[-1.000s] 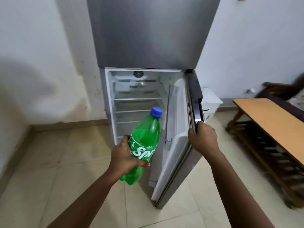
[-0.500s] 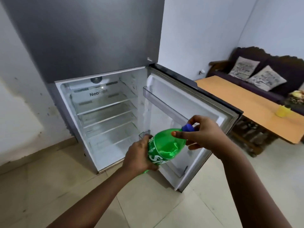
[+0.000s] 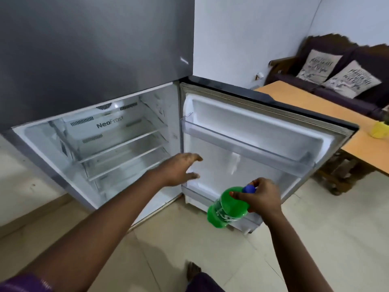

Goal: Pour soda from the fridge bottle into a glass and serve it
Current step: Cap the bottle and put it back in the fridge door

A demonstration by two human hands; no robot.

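The right hand (image 3: pixel 260 199) was clenched around the neck and shoulder of a green plastic soda bottle with a blue screw cap (image 3: pixel 226 206), fingers wrapped just below the cap, so that the bottle hung tilted with its base lower and to the left, above the pale tiled floor (image 3: pixel 315 239) and in front of the bottom edge of the open fridge door (image 3: pixel 252 144). The left hand (image 3: pixel 181 168) was released — fingers spread and holding nothing — stretched out in front of the hinge side of the door, near the inner edge of the cabinet; whether it touched the door could not be told. The tall grey metal fridge (image 3: pixel 94 49) stood with its upper door shut and its lower compartment wide open, showing bare white walls, clear glass shelves (image 3: pixel 122 148) and the word "NeoFrost" on the back panel. A long clear rack (image 3: pixel 242 142) ran across the inside of the door. Beyond the door's top edge stood a light wooden surface (image 3: pixel 305 102), and near its right edge sat a small yellow object (image 3: pixel 379 130), partly cut off by the frame. Behind the surface, against the white wall, was a dark sofa (image 3: pixel 347 51) carrying two pale printed cushions (image 3: pixel 320 64) side by side.
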